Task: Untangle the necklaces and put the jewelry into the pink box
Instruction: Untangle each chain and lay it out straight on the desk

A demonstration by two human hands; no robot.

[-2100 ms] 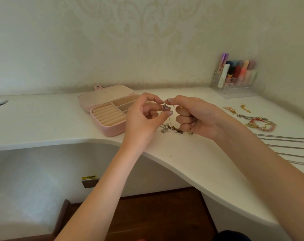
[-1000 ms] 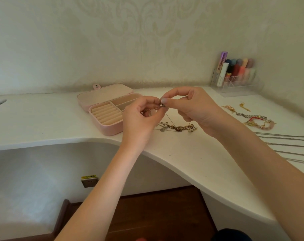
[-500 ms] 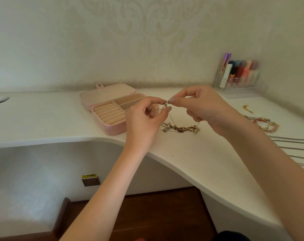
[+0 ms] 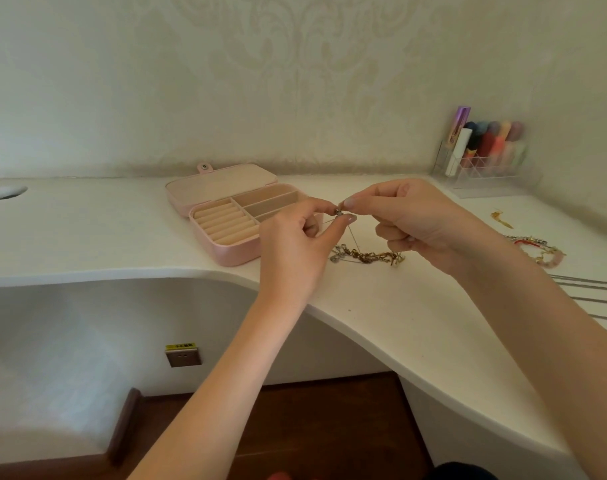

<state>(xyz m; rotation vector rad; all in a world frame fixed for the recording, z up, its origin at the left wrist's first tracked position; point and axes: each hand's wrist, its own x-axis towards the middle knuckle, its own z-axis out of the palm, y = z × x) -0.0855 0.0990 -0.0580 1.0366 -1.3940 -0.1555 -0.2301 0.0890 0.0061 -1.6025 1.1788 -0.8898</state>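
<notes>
A pale cream wall [image 4: 295, 81] fills the upper half of the frame, faintly patterned with a damask scroll at top centre. Below it a white desk [image 4: 87, 233] runs across the middle, its front edge curving down toward the lower right. A round hole [image 4: 4, 192] sits in the desktop at the far left. In the right corner, against the wall, stands a clear organizer [image 4: 485, 174] holding coloured tubes. Under the desk the white panel carries a grey socket [image 4: 183, 358] with a yellow label above it. Dark wood floor [image 4: 295, 427] shows at bottom centre. The light is soft and even.
</notes>
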